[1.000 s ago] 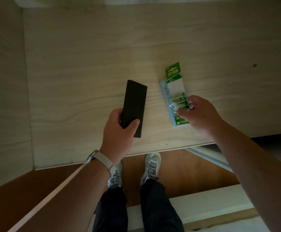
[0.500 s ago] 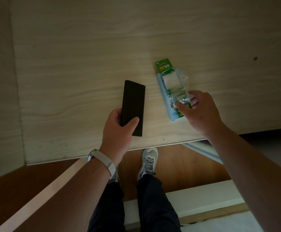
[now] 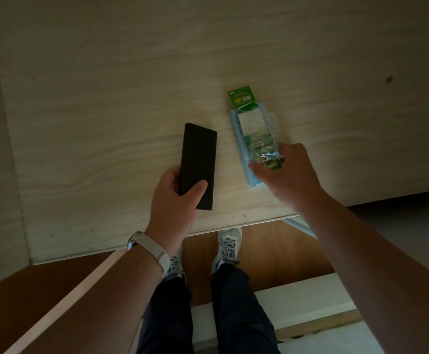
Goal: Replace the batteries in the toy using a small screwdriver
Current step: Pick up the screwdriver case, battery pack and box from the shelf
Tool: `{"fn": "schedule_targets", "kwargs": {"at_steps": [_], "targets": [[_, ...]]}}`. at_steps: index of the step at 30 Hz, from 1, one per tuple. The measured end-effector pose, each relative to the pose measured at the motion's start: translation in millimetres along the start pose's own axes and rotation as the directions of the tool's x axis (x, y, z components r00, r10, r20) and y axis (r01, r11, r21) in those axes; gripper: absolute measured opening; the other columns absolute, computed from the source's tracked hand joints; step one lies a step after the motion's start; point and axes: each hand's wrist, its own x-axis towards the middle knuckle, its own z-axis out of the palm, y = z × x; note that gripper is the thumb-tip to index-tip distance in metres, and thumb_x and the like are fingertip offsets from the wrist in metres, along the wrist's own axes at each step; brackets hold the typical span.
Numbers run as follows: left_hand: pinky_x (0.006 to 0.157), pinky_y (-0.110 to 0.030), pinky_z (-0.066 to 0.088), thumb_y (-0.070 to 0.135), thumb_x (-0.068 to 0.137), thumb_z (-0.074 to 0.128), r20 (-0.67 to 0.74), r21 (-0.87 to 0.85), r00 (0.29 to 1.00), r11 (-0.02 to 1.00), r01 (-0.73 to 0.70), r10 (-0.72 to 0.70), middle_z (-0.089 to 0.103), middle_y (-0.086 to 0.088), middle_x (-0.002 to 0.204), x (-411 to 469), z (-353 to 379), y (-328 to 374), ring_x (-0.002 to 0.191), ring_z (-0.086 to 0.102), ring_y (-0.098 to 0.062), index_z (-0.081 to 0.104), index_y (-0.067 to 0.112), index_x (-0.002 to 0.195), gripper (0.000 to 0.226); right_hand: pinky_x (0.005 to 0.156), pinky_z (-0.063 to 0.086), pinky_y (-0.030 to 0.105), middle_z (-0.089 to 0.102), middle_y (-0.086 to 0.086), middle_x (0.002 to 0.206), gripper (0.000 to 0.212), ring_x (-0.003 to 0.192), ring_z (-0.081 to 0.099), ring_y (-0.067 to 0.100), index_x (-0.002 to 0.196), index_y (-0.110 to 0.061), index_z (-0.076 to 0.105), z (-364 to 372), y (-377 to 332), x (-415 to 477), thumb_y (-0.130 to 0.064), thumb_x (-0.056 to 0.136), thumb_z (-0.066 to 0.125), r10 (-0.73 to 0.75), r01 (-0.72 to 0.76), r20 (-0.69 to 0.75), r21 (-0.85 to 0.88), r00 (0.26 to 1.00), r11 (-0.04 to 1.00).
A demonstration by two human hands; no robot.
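Step in hand: getting fresh cells out. The right hand point(image 3: 288, 175) pinches the torn wrap of the battery pack point(image 3: 255, 134) lying on the bench point(image 3: 106, 98). The left hand point(image 3: 175, 200) grips the black toy point(image 3: 198, 167), just left of the pack. Next move, likely: pull a cell free. No screwdriver visible.

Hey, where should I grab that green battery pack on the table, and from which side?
Grip the green blister pack of batteries by its near end, coming from the table's front edge, as the right hand does now. It lies flat and lengthwise away from you, and the crinkled plastic there gives a pinchable edge. The left hand holds a flat black rectangular device.
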Motion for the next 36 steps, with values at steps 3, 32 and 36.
{"fn": "schedule_targets", "kwargs": {"at_steps": [3,32,36], "targets": [[0.067,-0.021,0.060,0.014,0.091,0.073,0.003,0.002,1.000,1.000,-0.006,0.006,0.070,0.001,0.104,0.3,2.9,2.0,0.090,0.073,-0.014,0.057,0.034,0.104,0.028,0.076,0.059,0.042,0.072,0.006,0.095,0.032,0.094,0.067,0.025,0.100,-0.022,0.074,3.3,-2.1,-3.3,-0.042,0.075,0.077,0.009,-0.008,-0.038,0.035,0.999,0.999],[0.063,-0.024,0.059,0.001,0.091,0.065,0.045,-0.234,0.996,0.968,0.089,-0.081,0.072,-0.002,0.097,6.8,20.9,11.7,0.078,0.075,-0.011,0.056,0.023,0.105,0.028,0.050,0.045,0.012,0.061,-0.013,0.087,0.032,0.073,0.062,-0.003,0.093,-0.049,0.047,35.9,-37.9,-54.6,-0.044,0.069,0.068,0.014,0.022,-0.153,0.231,0.988,0.973],[0.063,-0.022,0.058,0.020,0.103,0.055,0.093,-0.353,0.992,0.929,0.113,-0.085,0.078,0.008,0.088,3.7,20.8,14.7,0.083,0.075,-0.011,0.059,0.019,0.106,0.005,0.056,0.044,0.011,0.061,-0.013,0.092,0.037,0.079,0.061,0.001,0.102,-0.037,0.051,49.8,-50.0,-60.2,-0.042,0.071,0.071,-0.003,0.036,-0.133,0.246,0.991,0.968]]}}
